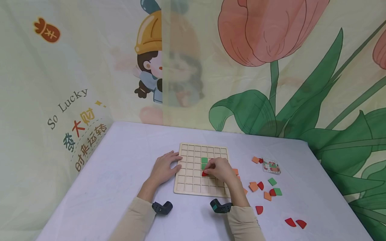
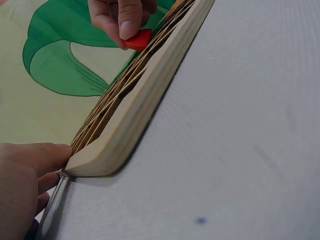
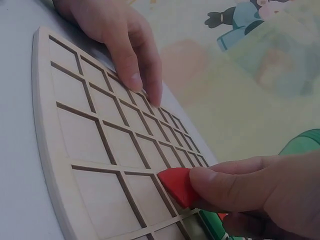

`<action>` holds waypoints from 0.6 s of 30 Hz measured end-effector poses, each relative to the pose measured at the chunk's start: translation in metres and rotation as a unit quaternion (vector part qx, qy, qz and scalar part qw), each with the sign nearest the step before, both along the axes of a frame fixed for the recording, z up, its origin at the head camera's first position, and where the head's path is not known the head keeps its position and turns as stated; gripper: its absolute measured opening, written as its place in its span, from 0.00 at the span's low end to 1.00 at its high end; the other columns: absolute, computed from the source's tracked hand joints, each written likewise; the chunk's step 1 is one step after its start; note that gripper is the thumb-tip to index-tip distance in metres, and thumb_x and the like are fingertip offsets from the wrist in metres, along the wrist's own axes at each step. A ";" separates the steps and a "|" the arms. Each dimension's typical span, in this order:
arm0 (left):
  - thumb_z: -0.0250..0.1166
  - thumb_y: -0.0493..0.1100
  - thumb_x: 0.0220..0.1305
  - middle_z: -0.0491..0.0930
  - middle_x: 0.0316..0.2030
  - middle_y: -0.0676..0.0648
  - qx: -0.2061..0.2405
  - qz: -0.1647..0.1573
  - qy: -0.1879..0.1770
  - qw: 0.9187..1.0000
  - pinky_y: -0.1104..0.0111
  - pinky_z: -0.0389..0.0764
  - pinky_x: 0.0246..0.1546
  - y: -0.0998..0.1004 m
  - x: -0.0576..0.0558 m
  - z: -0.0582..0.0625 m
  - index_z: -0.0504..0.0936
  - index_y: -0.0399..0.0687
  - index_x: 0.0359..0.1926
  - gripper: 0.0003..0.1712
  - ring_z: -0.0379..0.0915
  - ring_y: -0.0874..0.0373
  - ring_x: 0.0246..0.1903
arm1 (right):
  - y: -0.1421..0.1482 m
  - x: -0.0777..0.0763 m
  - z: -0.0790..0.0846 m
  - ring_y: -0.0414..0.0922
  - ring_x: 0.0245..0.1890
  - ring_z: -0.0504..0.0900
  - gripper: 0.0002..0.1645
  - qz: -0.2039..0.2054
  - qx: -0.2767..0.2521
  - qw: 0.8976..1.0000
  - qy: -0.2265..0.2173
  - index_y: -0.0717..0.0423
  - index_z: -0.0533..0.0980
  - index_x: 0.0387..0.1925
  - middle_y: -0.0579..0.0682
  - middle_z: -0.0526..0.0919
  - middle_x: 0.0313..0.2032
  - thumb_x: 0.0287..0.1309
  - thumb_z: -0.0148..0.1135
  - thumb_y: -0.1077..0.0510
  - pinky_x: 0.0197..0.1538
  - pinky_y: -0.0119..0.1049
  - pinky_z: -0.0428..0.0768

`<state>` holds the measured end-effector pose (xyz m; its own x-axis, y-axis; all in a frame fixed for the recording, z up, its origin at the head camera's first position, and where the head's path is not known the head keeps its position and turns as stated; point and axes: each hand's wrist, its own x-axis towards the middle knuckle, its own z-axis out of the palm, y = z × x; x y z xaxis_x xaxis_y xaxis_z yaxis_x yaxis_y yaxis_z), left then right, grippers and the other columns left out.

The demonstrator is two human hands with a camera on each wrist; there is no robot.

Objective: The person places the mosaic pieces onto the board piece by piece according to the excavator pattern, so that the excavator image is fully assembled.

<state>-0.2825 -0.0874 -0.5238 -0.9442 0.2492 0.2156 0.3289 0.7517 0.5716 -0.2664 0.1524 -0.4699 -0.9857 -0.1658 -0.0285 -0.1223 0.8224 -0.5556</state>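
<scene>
A wooden grid board [image 1: 187,181] lies on the table under both hands. My left hand [image 1: 164,168] rests at its left edge, fingers and thumb touching the rim. Over the board's middle, my right hand [image 1: 221,170] pinches a red quarter-circle tile [image 3: 178,186] between thumb and fingers. In the right wrist view that tile is tilted at a grid cell; whether it touches the cell's bottom I cannot tell. Just above it in the head view, a green square tile [image 1: 204,160] sits in a cell, with another green tile below it. The right hand hides part of the grid.
Right of the board lie several loose tiles: orange ones [image 1: 253,186], red quarter-circles [image 1: 259,210] and green squares [image 1: 272,181]. A small pattern card [image 1: 271,166] lies at the back right. A printed cloth [image 1: 187,67] hangs behind the white table [image 1: 99,187].
</scene>
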 end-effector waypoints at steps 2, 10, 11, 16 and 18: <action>0.61 0.51 0.62 0.73 0.63 0.50 0.001 0.000 0.001 1.000 0.50 0.61 0.66 0.000 0.000 0.000 0.79 0.54 0.55 0.20 0.59 0.51 0.68 | 0.001 0.000 0.000 0.37 0.26 0.74 0.05 0.004 0.010 1.000 -0.006 0.46 0.83 0.21 0.39 0.81 0.21 0.49 0.72 0.57 0.33 0.31 0.74; 0.61 0.52 0.62 0.73 0.63 0.50 -0.002 0.000 -0.001 1.000 0.50 0.60 0.67 0.001 -0.001 -0.002 0.79 0.54 0.55 0.21 0.59 0.52 0.69 | -0.001 0.000 -0.003 0.38 0.25 0.73 0.08 0.016 0.038 0.999 -0.009 0.46 0.80 0.21 0.39 0.80 0.21 0.51 0.70 0.59 0.32 0.31 0.73; 0.61 0.51 0.62 0.72 0.63 0.50 -0.001 0.000 -0.003 1.000 0.50 0.60 0.67 0.001 -0.001 -0.002 0.79 0.54 0.55 0.21 0.59 0.52 0.69 | -0.002 0.000 -0.004 0.38 0.25 0.72 0.08 0.017 0.041 0.999 -0.007 0.46 0.80 0.21 0.39 0.79 0.21 0.51 0.70 0.59 0.32 0.31 0.73; 0.61 0.51 0.62 0.72 0.63 0.50 -0.001 0.000 -0.006 1.000 0.50 0.60 0.67 0.001 0.000 0.000 0.79 0.54 0.55 0.21 0.59 0.52 0.69 | -0.009 0.002 -0.008 0.38 0.27 0.72 0.11 0.015 0.068 0.997 0.028 0.46 0.78 0.17 0.40 0.78 0.23 0.48 0.71 0.61 0.31 0.31 0.73; 0.61 0.51 0.62 0.72 0.63 0.49 -0.003 -0.001 -0.004 1.000 0.50 0.60 0.67 0.000 0.001 0.001 0.79 0.53 0.55 0.21 0.59 0.51 0.69 | -0.013 0.001 -0.010 0.38 0.27 0.72 0.12 0.014 0.079 0.996 0.041 0.46 0.78 0.16 0.40 0.77 0.24 0.47 0.72 0.61 0.31 0.32 0.73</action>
